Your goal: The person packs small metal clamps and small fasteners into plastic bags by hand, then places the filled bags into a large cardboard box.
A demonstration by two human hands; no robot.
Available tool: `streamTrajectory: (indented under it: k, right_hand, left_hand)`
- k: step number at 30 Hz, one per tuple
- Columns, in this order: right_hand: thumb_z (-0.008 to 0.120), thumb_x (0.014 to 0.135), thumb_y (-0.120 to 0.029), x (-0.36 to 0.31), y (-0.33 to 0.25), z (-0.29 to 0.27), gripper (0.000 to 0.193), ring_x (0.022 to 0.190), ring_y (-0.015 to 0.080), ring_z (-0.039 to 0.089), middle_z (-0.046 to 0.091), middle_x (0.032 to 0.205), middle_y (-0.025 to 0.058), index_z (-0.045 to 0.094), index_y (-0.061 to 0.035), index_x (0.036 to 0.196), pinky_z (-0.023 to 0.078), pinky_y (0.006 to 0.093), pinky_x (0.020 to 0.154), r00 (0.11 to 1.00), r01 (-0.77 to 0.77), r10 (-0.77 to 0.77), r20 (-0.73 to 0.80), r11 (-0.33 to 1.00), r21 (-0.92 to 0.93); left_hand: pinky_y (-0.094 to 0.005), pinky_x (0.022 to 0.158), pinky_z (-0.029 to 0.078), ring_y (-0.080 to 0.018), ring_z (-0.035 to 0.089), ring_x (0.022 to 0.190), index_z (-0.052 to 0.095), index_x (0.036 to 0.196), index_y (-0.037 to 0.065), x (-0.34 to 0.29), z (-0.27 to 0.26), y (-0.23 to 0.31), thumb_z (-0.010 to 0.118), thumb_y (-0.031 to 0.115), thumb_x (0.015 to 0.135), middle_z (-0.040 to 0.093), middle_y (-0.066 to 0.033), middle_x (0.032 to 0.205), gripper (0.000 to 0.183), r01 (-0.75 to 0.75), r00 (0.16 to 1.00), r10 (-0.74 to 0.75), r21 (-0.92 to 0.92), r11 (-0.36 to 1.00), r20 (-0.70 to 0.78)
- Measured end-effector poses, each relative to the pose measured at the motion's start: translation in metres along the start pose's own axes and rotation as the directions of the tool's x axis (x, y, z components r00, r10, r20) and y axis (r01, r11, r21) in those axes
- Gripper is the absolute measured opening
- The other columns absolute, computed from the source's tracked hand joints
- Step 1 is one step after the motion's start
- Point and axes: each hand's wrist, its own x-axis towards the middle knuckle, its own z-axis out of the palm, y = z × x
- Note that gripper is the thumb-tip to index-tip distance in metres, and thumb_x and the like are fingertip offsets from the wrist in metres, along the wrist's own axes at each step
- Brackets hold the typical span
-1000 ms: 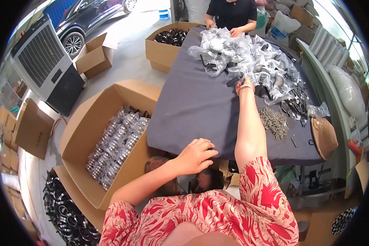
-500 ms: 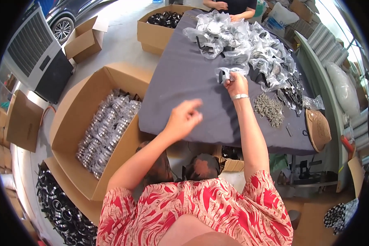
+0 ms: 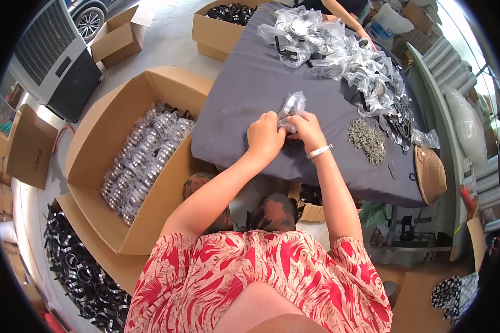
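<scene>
My left hand (image 3: 265,137) and my right hand (image 3: 308,131) are together over the near part of the grey cloth-covered table (image 3: 233,94). Between them they hold a clear plastic bag (image 3: 294,103) with a shiny metal part inside, its far end pointing away from me. The fingers of both hands are closed on the near end of the bag. Fingers hide much of what the bag contains. To the right of my right hand lies a heap of small metal hardware pieces (image 3: 366,141). Farther back is a pile of similar bagged parts (image 3: 339,50).
An open carton (image 3: 94,150) on the left holds rows of bagged metal rings. Black ring-shaped parts (image 3: 83,272) lie below it. Flat black pieces (image 3: 394,122) and a straw hat (image 3: 429,175) are at the table's right. Another person's arm (image 3: 347,15) reaches over the far pile.
My right hand has drawn the bagged part nearer and left, away from the pile. My left hand has come over and closed on it. The other person's arm now reaches across the pile.
</scene>
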Motion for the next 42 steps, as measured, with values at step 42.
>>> streamTrajectory:
  k: [42]
  right_hand:
    - [0.060,0.068,-0.021,-0.065,0.038,0.036,0.025,0.076,0.0325,0.055,0.055,0.077,0.0165,0.054,0.0009,0.079,0.044,0.0389,0.064,0.698,0.597,-0.704,0.130,0.472,-0.649]
  left_hand:
    - [-0.0436,0.089,0.038,-0.0353,0.048,0.107,0.056,0.107,0.002,0.014,-0.048,0.008,0.053,0.004,0.074,0.052,-0.0185,0.113,0.033,-0.680,0.733,0.673,-0.080,0.729,-0.096]
